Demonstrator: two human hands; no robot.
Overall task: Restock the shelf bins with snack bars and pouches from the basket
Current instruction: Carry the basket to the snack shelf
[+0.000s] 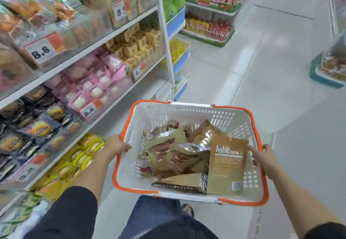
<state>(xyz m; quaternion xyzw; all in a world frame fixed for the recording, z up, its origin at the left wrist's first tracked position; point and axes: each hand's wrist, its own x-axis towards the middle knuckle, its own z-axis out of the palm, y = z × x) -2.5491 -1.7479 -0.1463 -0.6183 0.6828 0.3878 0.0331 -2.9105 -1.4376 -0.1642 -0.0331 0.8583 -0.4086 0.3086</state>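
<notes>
The restocking looks barely begun, judging by how full the load is: nothing from it is in either hand, and every piece seems left to place. On the left run the shelf bins (78, 81), clear-fronted and packed with wrapped cakes, pink packets and tan boxes behind price tags reading 8.8; which bin is meant to take this stock cannot be told from here. Just right of the lowest shelves, the left hand (117, 145) grips the left rim of the basket (189, 110), thumb hooked over the orange edge and fingers curled beneath it. The basket, white with orange handles folded down along its rim, is held out in front of the body over the pale tiled floor (271, 74), close to the shelving. Inside lies a loose heap: small snack bars (149, 135) toward the far left corner and left wall, brown and gold pouches (164, 150) piled across the middle, and one tan pouch printed Sablé (227, 164) standing against the right wall. The right hand (262, 157) clasps the right rim, forefinger stretched along the edge and touching that pouch's upper corner, so the stock sits between the two hands, within easy reach once one lets go
</notes>
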